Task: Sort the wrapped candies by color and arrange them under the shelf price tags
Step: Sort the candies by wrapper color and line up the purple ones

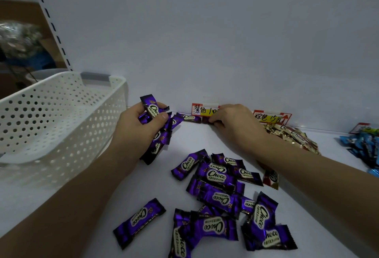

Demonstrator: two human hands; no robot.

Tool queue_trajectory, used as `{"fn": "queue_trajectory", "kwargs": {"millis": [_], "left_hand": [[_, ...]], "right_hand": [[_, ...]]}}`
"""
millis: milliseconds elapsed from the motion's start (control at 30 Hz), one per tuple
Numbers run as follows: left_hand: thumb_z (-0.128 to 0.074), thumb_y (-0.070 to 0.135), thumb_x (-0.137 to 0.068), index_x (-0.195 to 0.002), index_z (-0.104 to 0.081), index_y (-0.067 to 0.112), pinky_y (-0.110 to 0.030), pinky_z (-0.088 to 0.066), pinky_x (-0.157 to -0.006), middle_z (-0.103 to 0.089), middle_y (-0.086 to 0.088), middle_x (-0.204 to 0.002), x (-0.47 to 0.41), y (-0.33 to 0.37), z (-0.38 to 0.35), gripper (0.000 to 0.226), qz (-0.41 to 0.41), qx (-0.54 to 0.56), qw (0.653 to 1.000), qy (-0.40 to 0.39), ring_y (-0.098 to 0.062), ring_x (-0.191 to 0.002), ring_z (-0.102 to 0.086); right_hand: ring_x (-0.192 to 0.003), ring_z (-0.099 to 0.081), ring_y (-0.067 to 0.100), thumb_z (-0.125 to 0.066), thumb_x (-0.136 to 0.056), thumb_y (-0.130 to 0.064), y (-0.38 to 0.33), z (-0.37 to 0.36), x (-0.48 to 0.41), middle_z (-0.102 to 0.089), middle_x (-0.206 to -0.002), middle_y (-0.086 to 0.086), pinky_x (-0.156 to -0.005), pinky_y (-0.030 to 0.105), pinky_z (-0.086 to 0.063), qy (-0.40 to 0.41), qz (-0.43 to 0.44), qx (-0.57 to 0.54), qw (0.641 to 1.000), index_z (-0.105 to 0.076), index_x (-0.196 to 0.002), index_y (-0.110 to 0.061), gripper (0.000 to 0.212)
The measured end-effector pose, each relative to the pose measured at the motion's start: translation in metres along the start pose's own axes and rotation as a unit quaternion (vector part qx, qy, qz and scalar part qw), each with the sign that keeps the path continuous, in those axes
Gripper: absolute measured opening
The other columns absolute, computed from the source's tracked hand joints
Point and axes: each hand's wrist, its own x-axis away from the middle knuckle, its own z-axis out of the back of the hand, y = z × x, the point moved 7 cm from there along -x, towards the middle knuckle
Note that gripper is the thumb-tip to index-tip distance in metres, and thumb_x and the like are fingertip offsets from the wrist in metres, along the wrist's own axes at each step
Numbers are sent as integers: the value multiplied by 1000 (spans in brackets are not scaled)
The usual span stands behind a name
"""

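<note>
The purple sorting step is under way. The left hand (pixel 141 128), just left of the purple price tag (pixel 202 110), is closed around a bundle of purple candies (pixel 152 108). The right hand (pixel 235 126) reaches in directly below that tag, its fingertips curled onto a single purple candy (pixel 207 120) against the back wall. It sits beside a laid candy (pixel 188 117) already in line there.

A loose heap (pixel 217 177) of purple candies lies on the shelf (pixel 192 138), well in front of the tag. Gold candies (pixel 295 134) are gathered to the tag's right under the brown price tag (pixel 268 117), and blue candies (pixel 361 142) lie farther right. A white basket (pixel 61 114) stands to the left.

The next move likely calls for releasing this candy squarely in the row, then feeding another from the left hand's bundle.
</note>
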Motion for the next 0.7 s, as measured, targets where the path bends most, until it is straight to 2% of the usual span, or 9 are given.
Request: {"fn": "queue_trajectory", "kwargs": {"millis": [300,333,367,400,433,467,500,567,700], "left_hand": [[-67,9,-94,-106,-72,15,-33,-58,-64,-77,-6,-86,1,2,-4,14,4,30,999,-21,-19,-71,-73],[-66,9,-94,-106,-72,15,-32,-57,-63,-77,-7,-88,2,3,-6,15,3,41,999,-31,-21,-73,-73],[-66,8,-94,-106,-72,15,-31,-57,-64,-76,-8,-90,3,5,-8,15,-3,49,998,-44,-22,-76,-74],[-66,8,-94,-107,-72,15,-30,-57,-66,-76,-9,-92,4,8,-10,16,-16,51,997,-57,-22,-80,-74],[-66,8,-94,-107,-71,15,-30,-57,-69,-76,-9,-94,6,11,-12,16,-33,44,996,-70,-23,-84,-74],[-66,8,-94,-108,-71,16,-29,-58,-72,-76,-8,-95,7,14,-14,17,-53,30,995,-83,-22,-87,-74],[-65,7,-94,-108,-71,15,-28,-58,-74,-76,-8,-96,9,17,-16,17,-70,16,993,-96,-22,-88,-73],[-65,6,-93,-108,-70,15,-25,-57,-76,-75,-7,-97,12,19,-19,18,-84,7,990,-111,-20,-89,-73],[-66,7,-94,-106,-71,17,-24,-56,-68,-76,-2,-90,10,14,-16,17,-62,17,994,-86,-15,-81,-73]], "right_hand": [[-81,-62,24,-57,-95,-16,-2,0,-3,-66,-86,3,-70,37,-50,-20,5,30,999,-75,-91,-16,19],[-81,-63,23,-56,-97,-18,-6,7,-2,-68,-86,2,-71,36,-48,1,3,8,1000,-74,-92,-15,19],[-81,-64,20,-55,-99,-22,-11,17,0,-70,-86,1,-71,33,-48,31,-12,-62,998,-74,-95,-15,20],[-80,-67,18,-55,-101,-27,-14,25,3,-73,-88,-1,-71,30,-50,45,-51,-185,980,-73,-100,-16,22],[-80,-70,19,-54,-102,-30,-18,26,6,-75,-90,0,-71,29,-53,24,-98,-337,936,-72,-107,-17,23],[-80,-72,22,-54,-103,-30,-26,22,9,-75,-92,4,-68,30,-55,-24,-133,-466,874,-70,-113,-16,24],[-80,-73,25,-57,-102,-25,-35,18,12,-75,-92,8,-66,30,-56,-64,-146,-540,826,-68,-117,-14,22],[-77,-72,24,-63,-97,-10,-41,13,17,-74,-85,12,-65,28,-55,-92,-136,-567,807,-69,-114,-9,17],[-75,-72,21,-70,-90,0,-21,16,27,-71,-76,12,-68,28,-57,-56,-162,-573,801,-69,-103,-4,14]]}}
